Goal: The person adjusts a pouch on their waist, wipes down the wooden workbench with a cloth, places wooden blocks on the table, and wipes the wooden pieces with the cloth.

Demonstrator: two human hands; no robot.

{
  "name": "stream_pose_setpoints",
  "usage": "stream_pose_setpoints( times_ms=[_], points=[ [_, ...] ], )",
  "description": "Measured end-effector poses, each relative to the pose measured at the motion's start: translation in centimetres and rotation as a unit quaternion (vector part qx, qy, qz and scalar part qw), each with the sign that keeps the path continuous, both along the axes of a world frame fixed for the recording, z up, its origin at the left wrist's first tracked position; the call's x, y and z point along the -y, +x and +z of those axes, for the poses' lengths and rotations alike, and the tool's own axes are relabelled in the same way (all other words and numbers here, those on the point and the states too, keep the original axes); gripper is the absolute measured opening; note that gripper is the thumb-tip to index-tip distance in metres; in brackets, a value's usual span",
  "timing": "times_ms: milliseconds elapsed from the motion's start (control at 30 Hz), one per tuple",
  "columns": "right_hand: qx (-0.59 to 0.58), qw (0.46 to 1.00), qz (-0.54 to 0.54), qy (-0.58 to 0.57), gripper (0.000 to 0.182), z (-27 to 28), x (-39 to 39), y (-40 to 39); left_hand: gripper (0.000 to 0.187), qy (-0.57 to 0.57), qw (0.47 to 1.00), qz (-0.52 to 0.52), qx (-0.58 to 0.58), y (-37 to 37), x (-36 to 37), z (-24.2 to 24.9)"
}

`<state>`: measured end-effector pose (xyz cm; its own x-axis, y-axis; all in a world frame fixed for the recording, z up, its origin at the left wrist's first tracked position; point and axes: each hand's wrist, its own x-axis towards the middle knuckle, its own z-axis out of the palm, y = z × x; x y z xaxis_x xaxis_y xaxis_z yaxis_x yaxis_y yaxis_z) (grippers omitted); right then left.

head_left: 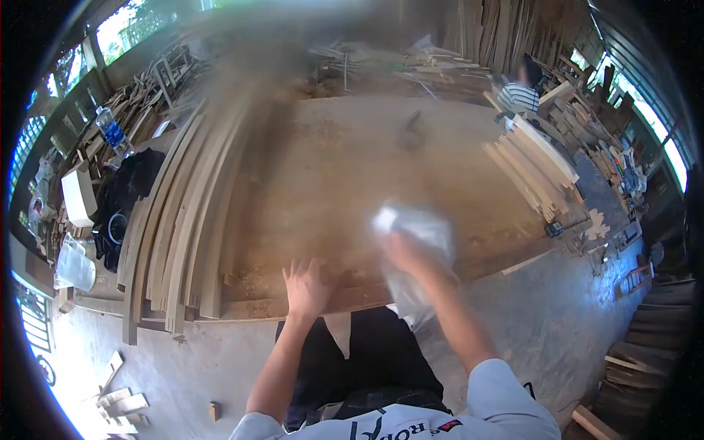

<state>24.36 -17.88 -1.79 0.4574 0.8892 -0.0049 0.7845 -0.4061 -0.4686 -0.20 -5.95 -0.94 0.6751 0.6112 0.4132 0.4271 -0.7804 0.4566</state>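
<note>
My left hand (pixel 304 287) rests at the near edge of the wooden tabletop (pixel 352 161), fingers spread and holding nothing. Over the board to its right, my right hand (pixel 405 251) is smeared by motion. It grips a clear plastic bag (pixel 433 246), which hangs down past the table edge. A whitish part of the bag shows beyond my fingers, too blurred to make out. Sawdust and small shavings lie on the tabletop around both hands.
Long wooden strips (pixel 187 213) lie at the left, some jutting past the near edge. Shorter wooden pieces (pixel 532 165) are stacked at the right beside a small dark object (pixel 554 229). A person in a striped shirt (pixel 519 95) is at the far right. Wood scraps (pixel 123 403) lie on the floor.
</note>
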Motion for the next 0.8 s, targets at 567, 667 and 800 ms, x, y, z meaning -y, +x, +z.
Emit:
stream_pose_setpoints(
  times_ms=[567,667,800],
  points=[
    [-0.029,1.0,0.007,-0.007,0.035,1.6,-1.8,-2.5,0.04,0.004,0.999,0.018,0.029,0.2,0.0,-0.3],
    [0.078,0.991,0.005,0.109,0.035,2.6,-0.8,-1.8,0.04,-0.014,1.0,-0.006,-0.004,0.8,0.0,0.4],
    [0.027,0.993,0.042,0.105,0.034,2.5,-2.2,-6.3,0.04,0.001,1.0,-0.006,0.005,0.9,-0.4,-0.4]
  ],
)
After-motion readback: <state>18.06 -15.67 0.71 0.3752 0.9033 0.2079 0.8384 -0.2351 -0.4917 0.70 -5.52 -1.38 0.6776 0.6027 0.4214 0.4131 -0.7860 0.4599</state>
